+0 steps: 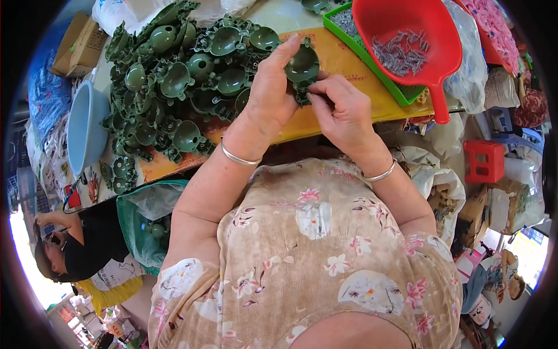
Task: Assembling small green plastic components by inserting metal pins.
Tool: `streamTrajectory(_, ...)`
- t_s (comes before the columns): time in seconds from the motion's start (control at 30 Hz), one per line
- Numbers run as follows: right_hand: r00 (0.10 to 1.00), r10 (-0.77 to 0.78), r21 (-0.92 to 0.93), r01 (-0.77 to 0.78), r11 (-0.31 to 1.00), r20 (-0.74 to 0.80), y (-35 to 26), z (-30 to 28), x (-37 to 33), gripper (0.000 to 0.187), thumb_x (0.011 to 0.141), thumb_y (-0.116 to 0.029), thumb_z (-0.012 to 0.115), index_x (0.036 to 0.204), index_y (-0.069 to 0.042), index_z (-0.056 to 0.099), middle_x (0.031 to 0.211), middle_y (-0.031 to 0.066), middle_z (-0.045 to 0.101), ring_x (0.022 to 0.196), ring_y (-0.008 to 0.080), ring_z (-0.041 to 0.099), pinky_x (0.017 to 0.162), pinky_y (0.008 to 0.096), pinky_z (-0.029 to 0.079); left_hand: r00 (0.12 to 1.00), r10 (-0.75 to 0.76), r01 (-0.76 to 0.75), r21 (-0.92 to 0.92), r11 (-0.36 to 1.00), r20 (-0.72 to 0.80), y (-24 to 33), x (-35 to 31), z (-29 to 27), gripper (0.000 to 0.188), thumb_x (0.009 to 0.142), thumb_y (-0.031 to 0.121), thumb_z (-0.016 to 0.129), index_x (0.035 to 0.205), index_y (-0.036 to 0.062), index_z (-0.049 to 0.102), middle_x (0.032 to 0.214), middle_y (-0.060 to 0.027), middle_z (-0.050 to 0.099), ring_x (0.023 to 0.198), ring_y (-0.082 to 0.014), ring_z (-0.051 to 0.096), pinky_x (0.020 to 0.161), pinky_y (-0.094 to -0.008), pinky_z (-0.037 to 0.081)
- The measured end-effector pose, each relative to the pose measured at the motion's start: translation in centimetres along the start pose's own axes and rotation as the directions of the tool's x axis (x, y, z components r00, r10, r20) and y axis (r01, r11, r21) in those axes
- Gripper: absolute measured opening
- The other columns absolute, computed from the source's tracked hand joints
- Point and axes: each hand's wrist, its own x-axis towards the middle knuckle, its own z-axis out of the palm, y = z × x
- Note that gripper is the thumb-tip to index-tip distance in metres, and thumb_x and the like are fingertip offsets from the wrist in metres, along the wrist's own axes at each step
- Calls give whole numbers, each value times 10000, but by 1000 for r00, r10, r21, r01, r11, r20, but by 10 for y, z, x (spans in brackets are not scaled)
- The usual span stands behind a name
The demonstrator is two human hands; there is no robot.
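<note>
My left hand (270, 93) grips a dark green, glossy plastic shell (303, 65) shaped like a small bowl with knobbly edges. The hollow side of the shell faces up. At its lower end, the thumb and fingers of my right hand (346, 110) are pinched together; anything small between them is hidden. A big heap of similar green shells (177, 81) lies beside my left hand, some hollow side up and others dome up. To the right of my hands, a red scoop (442, 35) holds many small metal springs (401, 53).
The scoop rests over a green tray (338, 29) of small metal pieces, on a yellow-topped table (343, 55). A blue basin (87, 128) stands left of the heap. Below the table edge is a green bag (131, 218). A red stool (484, 161) and other people are farther off.
</note>
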Motion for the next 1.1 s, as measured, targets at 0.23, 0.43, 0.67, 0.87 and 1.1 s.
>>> streamTrajectory(0.23,985,-52,-182,82,980,163,-4,-4,-3,211,748,66,600,947,-3,584,960,173,584,824,358,606,643,403,507,993,119,-110,228,967,-23,-10,-3,-1,295,942,323,546,1025,44,596,910,-80,642,838,-188,608,791,-321,490)
streamTrajectory(0.43,970,193,256,-226,940,146,-1,-5,-3,260,747,49,661,994,-4,595,843,139,614,727,288,613,639,335,505,998,44,-38,111,993,-52,-2,-13,10,213,921,279,581,908,67,580,816,-1,572,753,-116,530,678,-282,443)
streamTrajectory(0.67,995,61,155,-74,985,83,5,-5,-4,144,719,62,691,823,-30,657,790,102,607,696,229,602,627,292,479,996,52,-61,128,990,69,-9,-11,-10,289,972,302,493,1031,38,595,957,-59,639,881,-179,606,790,-327,494)
streamTrajectory(0.87,933,87,314,-204,927,349,15,-24,7,152,741,41,691,883,-10,674,797,76,626,703,169,602,631,271,467,1000,19,-21,91,996,19,-10,-9,-9,285,973,291,488,1031,28,583,967,-78,644,898,-190,613,799,-329,501)
streamTrajectory(1.1,989,95,-90,-85,992,115,34,-42,10,122,783,-33,674,901,-3,663,778,125,630,703,272,610,643,316,481,942,321,-280,760,587,100,58,7,-9,273,930,218,549,972,-49,590,800,-147,660,645,-254,672,568,-339,577)
